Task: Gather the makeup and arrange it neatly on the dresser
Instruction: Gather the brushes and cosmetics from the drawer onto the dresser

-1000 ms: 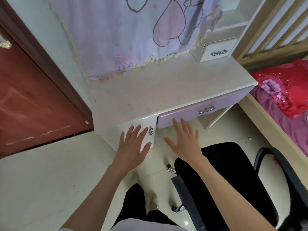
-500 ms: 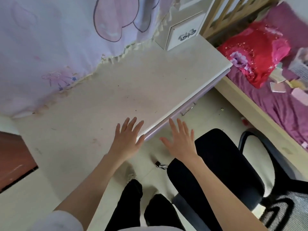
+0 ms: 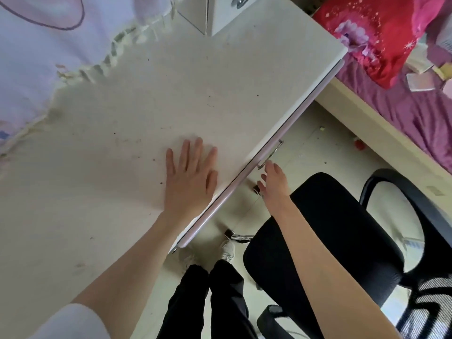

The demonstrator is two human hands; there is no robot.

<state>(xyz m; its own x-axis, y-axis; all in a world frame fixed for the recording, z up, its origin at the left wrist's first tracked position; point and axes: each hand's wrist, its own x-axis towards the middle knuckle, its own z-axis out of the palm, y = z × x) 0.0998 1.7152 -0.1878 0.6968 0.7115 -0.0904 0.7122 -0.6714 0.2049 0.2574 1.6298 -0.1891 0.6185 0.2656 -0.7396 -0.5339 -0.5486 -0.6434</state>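
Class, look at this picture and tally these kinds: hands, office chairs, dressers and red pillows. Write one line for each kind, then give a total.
Hands: 2 (left hand, right hand)
Office chair: 1
Dresser: 1
Red pillow: 1
Total: 5

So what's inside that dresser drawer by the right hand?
Can't tell: the lavender drawer is closed, so its contents are hidden. Only its front and metal handle show, with the right hand at the handle.

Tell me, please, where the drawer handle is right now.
In the head view, the drawer handle sits right of centre on the dresser's front edge, just above the right hand.
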